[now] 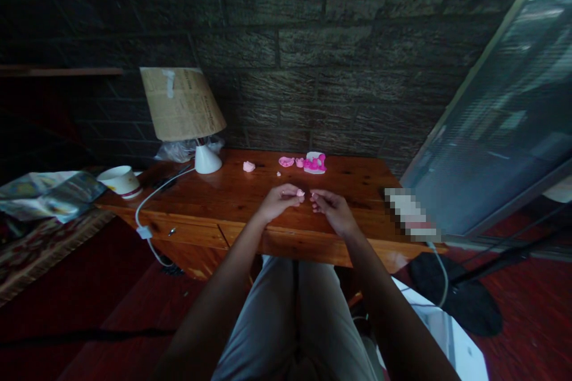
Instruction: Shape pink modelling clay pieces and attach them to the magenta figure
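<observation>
Forearms [226,283] lie nearest; left hand [277,202] pinches pink lump [300,193]; right hand [334,209] curled, its grip unclear.

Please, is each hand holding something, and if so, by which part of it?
The left hand pinches a small pink lump by the end nearer the palm. Whether the right hand holds anything, I cannot tell.

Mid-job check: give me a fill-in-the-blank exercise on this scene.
The left hand pinches a small ____ lump.
The lampshade sits above a ____ lamp base.
In this view, the cup stands to the ____ of the lamp base.
The hand farther from the cup is the ____ one.
Missing words: pink; white; left; right.
</observation>
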A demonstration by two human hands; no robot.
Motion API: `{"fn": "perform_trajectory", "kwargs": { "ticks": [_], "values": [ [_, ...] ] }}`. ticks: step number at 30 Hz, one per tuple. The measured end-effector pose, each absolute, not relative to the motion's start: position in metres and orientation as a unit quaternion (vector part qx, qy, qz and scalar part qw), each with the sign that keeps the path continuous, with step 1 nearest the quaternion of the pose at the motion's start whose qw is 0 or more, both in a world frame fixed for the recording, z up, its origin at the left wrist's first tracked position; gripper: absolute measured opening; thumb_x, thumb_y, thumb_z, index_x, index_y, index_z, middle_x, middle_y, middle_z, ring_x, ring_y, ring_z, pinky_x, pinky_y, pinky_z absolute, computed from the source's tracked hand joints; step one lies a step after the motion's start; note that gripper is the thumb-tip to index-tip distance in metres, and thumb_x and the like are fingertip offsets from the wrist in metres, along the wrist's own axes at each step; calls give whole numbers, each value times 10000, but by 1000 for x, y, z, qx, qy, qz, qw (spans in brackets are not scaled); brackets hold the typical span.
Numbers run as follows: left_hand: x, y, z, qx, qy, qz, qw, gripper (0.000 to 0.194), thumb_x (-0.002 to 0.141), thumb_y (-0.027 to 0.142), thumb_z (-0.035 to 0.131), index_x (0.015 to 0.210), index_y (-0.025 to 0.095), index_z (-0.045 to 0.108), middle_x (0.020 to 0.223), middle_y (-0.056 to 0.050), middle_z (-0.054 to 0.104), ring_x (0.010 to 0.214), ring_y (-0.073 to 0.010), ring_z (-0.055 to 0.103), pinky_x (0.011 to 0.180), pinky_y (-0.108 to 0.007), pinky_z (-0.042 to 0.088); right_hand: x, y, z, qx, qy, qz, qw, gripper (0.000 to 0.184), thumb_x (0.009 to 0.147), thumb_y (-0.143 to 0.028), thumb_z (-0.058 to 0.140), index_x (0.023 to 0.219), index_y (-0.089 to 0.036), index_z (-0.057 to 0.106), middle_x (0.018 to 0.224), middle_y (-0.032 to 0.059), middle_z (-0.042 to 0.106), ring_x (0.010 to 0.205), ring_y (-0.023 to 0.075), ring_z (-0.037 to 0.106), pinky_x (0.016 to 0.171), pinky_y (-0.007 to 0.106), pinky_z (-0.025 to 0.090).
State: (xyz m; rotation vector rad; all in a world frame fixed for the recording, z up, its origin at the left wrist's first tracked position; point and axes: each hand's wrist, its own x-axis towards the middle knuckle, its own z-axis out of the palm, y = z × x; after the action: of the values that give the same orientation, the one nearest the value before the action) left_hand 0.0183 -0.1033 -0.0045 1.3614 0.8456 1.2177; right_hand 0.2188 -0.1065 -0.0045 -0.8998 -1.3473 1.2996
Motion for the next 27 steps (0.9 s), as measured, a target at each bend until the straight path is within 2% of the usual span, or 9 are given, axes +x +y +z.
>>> {"fn": "perform_trajectory", "kwargs": {
  "ticks": [11,17,27],
  "values": [
    [19,-104,-4,573,351,519,528,427,620,394,938,882,136,720,869,-50,752,819,-177,707,801,-333,569,218,-105,-8,-386,-587,498,507,516,682,-636,799,942,-190,803,828,45,737,660,142,607,661,311,563],
    [18,-105,-3,567,352,524,530,421,608,379,944,872,135,725,872,-55,759,825,-182,713,811,-340,574,216,-106,-6,-383,-600,498,495,545,672,-704,777,838,-185,763,770,42,703,633,142,594,603,292,541],
    [19,-103,-5,564,355,523,531,434,591,373,953,872,133,727,886,-44,752,830,-179,708,823,-343,576,215,-108,-5,-378,-617,508,467,588,633,-765,784,729,-192,695,685,45,708,617,184,669,635,347,602]
  ]
}}
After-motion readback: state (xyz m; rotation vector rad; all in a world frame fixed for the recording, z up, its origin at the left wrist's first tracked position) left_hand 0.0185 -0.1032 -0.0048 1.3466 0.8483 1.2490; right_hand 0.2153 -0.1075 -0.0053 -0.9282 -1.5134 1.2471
